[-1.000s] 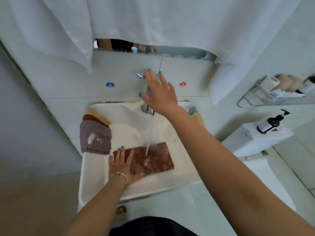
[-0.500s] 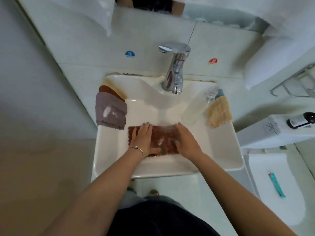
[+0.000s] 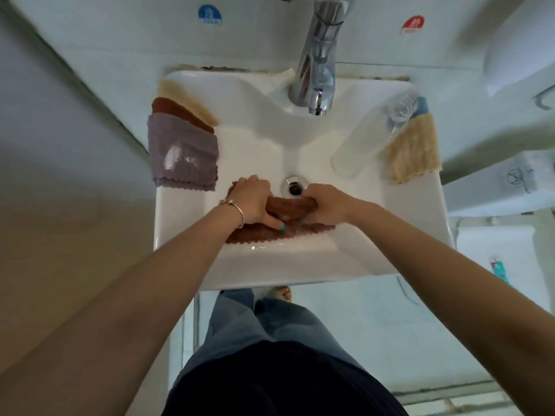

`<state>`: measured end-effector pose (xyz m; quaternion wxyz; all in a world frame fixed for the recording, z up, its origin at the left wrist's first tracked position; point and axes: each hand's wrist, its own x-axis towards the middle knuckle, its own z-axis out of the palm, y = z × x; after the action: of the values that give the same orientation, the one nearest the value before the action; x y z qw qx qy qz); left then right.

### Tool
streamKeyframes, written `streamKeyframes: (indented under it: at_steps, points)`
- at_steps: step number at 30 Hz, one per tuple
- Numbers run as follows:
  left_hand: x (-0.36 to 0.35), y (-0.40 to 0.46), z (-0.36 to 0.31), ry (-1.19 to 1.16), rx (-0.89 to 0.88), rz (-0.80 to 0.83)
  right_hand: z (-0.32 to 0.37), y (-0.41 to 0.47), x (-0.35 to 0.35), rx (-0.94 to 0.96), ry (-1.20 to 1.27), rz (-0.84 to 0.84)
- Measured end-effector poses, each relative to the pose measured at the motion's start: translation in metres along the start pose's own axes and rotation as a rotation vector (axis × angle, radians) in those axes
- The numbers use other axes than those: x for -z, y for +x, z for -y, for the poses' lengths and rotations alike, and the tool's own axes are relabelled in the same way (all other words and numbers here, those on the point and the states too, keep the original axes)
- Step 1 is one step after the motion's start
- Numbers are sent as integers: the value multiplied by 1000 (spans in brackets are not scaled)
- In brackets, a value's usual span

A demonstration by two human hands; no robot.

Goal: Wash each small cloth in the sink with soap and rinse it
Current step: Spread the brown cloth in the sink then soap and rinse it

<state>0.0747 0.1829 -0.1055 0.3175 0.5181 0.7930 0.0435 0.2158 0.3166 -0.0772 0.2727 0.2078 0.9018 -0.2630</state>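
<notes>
Both arms reach straight down into the white ceramic sink [image 3: 186, 235]. The left hand [image 3: 252, 201] and right hand [image 3: 326, 204], fingers curled, grip a wet reddish-brown scalloped cloth [image 3: 289, 208] bunched between them, just before the drain [image 3: 295, 186].

Both bare forearms reach forward and down, converging toward the middle. The left hand [image 3: 252, 199], a thin bangle at its wrist, is curled knuckles-up with its thumb stretched rightward. The right hand [image 3: 326, 204] is curled likewise, just beside it, fingers tucked under.
</notes>
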Motion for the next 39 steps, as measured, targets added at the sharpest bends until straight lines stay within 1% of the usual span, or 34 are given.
streamKeyframes:
  at_steps: [2, 4, 6, 8, 11, 12, 14, 17, 18, 20, 22, 23, 25, 28, 30, 32, 34, 36, 37, 38, 39]
  points:
    - [16, -5, 1, -315, -38, 114, -2, -14, 8, -6, 373, 0]
    - [30, -10, 0, -581, -56, 219, -7, -27, 16, 16, 636, -66]
    - [35, -14, 3, -770, -69, 259, -15, -35, 22, 46, 784, -80]
    - [34, -19, 2, -937, -81, 243, -20, -41, 25, 60, 872, -62]
    - [23, -18, 5, -1200, -83, 241, -23, -45, 28, -39, 1019, -29]
    - [20, -19, 5, -1219, -53, 204, -21, -44, 27, -71, 1006, -30]
    - [11, -12, 0, -1116, 47, 19, -14, -46, 24, -121, 939, -121]
    - [2, -7, -28, -944, 184, -335, 8, -42, 10, -185, 910, -381]
    - [-1, -5, -41, -931, 241, -459, 18, -40, 4, -185, 864, -473]
    - [-2, -2, -68, -1046, 367, -643, 36, -37, -7, -177, 789, -596]
    - [-5, 4, -83, -1235, 449, -732, 53, -37, -14, -163, 820, -649]
    - [-7, 7, -88, -1269, 471, -737, 58, -37, -17, -151, 844, -660]
    - [-11, 5, -101, -1267, 461, -686, 60, -34, -17, -156, 857, -675]
    - [-14, -1, -122, -1430, 467, -649, 46, -25, -5, -282, 889, -721]
    - [-6, 1, -121, -1345, 473, -677, 47, -27, -4, -325, 905, -730]
    - [4, 8, -111, -1305, 514, -676, 53, -33, -13, -271, 889, -701]
    - [9, 6, -114, -1268, 518, -615, 51, -37, -14, -224, 885, -672]
    - [7, -6, -133, -1265, 433, -573, 36, -31, 0, -267, 957, -709]
    - [5, -8, -141, -1272, 396, -577, 32, -29, 7, -286, 969, -745]
    - [7, -6, -145, -1274, 389, -583, 32, -30, 11, -297, 962, -773]
    - [14, -3, -143, -1282, 421, -601, 37, -33, 11, -290, 952, -779]
